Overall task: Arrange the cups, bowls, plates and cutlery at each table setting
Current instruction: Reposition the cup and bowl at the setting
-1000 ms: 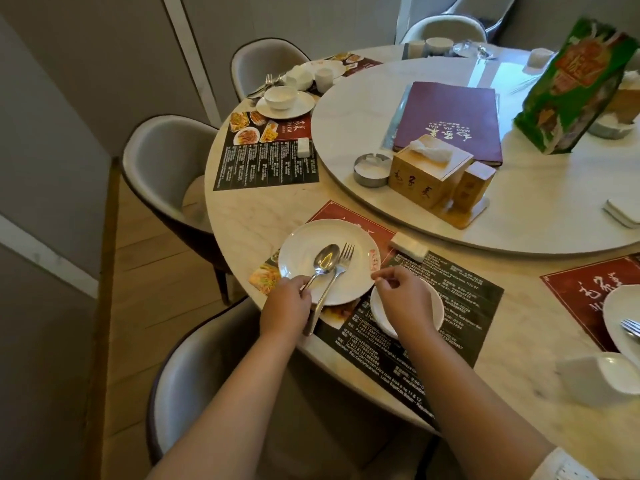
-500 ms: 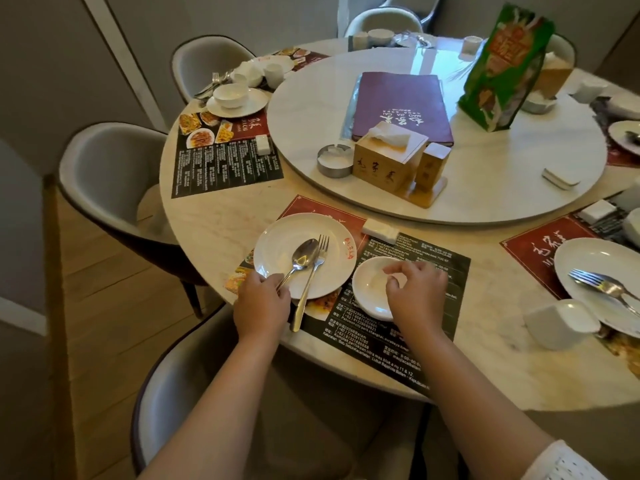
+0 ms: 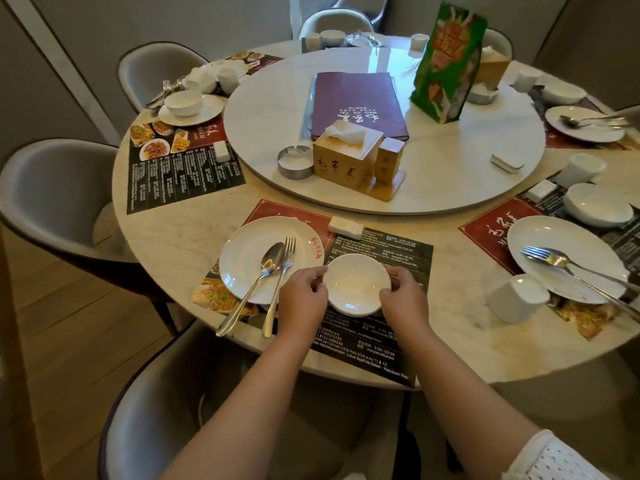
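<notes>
At the near setting, one round white ceramic plate [image 3: 256,251] lies on the left part of the black-and-red printed paper placemat [image 3: 391,247]. One steel spoon [image 3: 258,280] and one steel fork [image 3: 281,282] lie side by side across the plate, handles pointing over the table edge toward the person, probably so a diner can pick them up easily. Just right of the plate, the left hand [image 3: 302,296] and right hand [image 3: 403,295] grip one small white ceramic bowl [image 3: 355,285] from opposite sides, fingers curled on its rim. The bowl sits low over the placemat's middle; whether it is resting or lifted I cannot tell. The two-sided hold likely serves to place it squarely. One small white wrapped napkin packet [image 3: 349,227] lies beyond the bowl. No cup stands at this setting; one white square ceramic cup [image 3: 516,299] stands further right.
</notes>
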Demonstrator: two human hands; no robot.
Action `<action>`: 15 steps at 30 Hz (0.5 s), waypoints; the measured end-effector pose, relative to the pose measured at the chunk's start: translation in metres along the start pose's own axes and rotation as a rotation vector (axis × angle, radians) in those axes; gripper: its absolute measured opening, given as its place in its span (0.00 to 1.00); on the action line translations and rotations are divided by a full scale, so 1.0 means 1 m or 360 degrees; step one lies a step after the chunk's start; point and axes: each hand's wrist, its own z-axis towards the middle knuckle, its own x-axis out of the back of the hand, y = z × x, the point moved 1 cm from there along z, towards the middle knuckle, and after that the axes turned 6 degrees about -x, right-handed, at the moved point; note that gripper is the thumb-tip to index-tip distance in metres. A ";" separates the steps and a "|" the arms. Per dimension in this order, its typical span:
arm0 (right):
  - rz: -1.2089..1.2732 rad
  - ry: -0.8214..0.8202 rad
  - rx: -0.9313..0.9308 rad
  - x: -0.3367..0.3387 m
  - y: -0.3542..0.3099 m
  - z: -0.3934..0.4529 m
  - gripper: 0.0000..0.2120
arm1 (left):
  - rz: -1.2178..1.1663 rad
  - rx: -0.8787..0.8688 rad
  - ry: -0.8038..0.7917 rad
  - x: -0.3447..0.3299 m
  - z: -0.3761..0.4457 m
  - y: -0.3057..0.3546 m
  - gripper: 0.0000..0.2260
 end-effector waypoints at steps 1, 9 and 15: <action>0.0006 -0.0016 -0.0021 -0.001 0.001 -0.001 0.18 | 0.0012 -0.0014 -0.0004 0.000 0.001 0.000 0.16; -0.0037 0.0032 0.0126 0.039 0.008 0.007 0.14 | 0.0076 -0.0289 0.0112 -0.029 0.005 0.031 0.10; -0.0236 0.0463 0.0385 0.118 0.026 0.031 0.11 | -0.0259 -0.0336 -0.0206 -0.114 -0.009 0.091 0.08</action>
